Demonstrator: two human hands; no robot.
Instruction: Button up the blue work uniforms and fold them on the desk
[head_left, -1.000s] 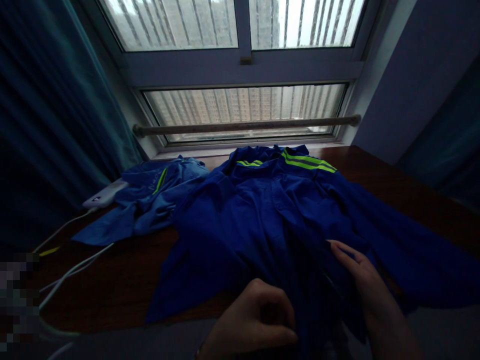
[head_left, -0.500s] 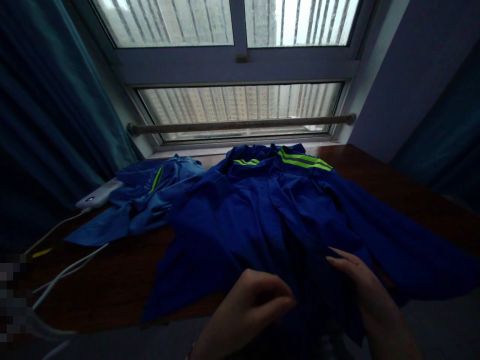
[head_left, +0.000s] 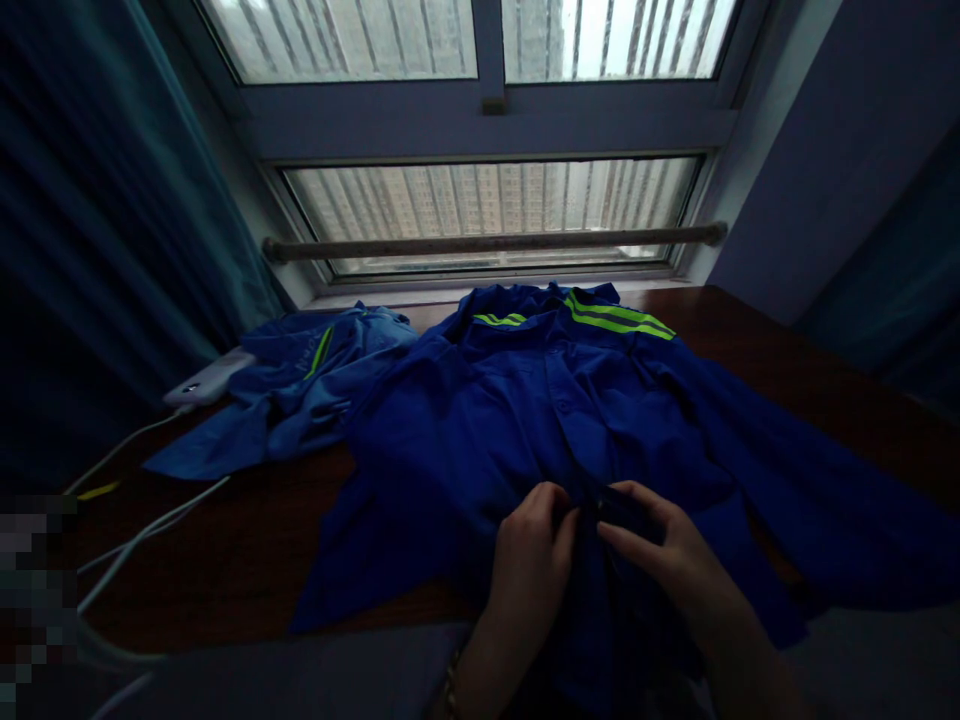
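A dark blue button-front shirt (head_left: pixel 480 420) with neon green stripes at the shoulders lies spread on a dark wooden table (head_left: pixel 225 560), collar toward the window. My left hand (head_left: pixel 529 560) pinches the left edge of the shirt's front opening, fingers curled. Right beside it, my right hand (head_left: pixel 660 565) pinches the opposite edge of the opening. The two hands nearly touch at the middle of the shirt front.
A second, lighter blue garment (head_left: pixel 300 390) lies crumpled at the table's back left. A white phone (head_left: pixel 210 380) with white cables (head_left: pixel 142 530) sits at the left edge. A rod (head_left: pixel 487 242) runs across the window; teal curtains hang on both sides.
Both hands have moved up the shirt front and come together. The right hand went from lying flat on the cloth to pinching it; the left hand moved forward from the near edge.
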